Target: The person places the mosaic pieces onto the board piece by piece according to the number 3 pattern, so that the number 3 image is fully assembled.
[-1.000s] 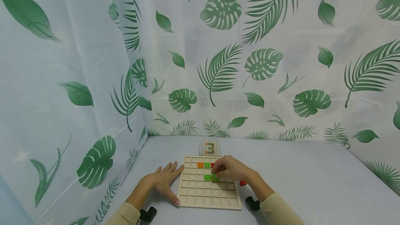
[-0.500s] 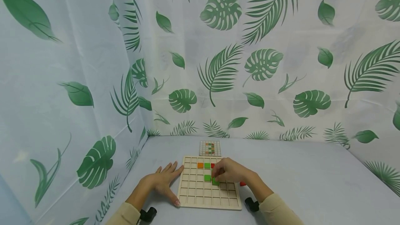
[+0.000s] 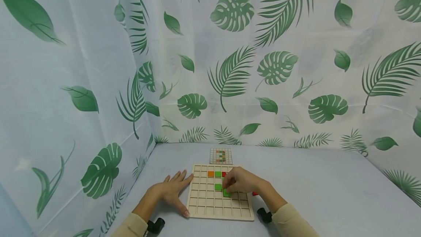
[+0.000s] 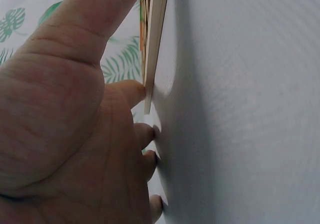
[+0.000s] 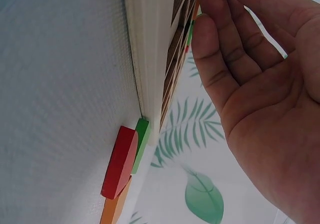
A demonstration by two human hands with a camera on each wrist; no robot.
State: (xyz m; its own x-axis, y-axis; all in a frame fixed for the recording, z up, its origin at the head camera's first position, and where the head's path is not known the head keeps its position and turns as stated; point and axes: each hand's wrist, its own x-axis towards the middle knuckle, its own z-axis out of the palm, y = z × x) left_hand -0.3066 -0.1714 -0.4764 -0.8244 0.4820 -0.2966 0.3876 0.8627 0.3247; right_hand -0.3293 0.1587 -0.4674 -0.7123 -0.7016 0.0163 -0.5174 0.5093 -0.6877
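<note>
A light wooden grid board (image 3: 213,213) lies on the table. My left hand (image 3: 171,192) is spread along its left side, thumb at the near left corner and index finger at the left edge. Over the middle of the board, my right hand (image 3: 241,179) pinches a green square tile (image 3: 227,193) between thumb and fingers. In the far rows sit an orange tile (image 3: 211,174), a green tile (image 3: 218,174) and a red tile (image 3: 224,174), partly behind the fingers. Another green tile (image 3: 218,187) lies left of the pinched one.
A small pattern card (image 3: 221,156) with coloured squares lies beyond the board. In the right wrist view, a red piece (image 5: 120,161), a green piece (image 5: 142,139) and an orange piece (image 5: 116,204) lie on the table beside the board's right edge. A leaf-print curtain stands behind.
My right hand has shifted slightly toward me, and the pinched green tile has moved nearer by about one grid row. The left hand stays in place.
</note>
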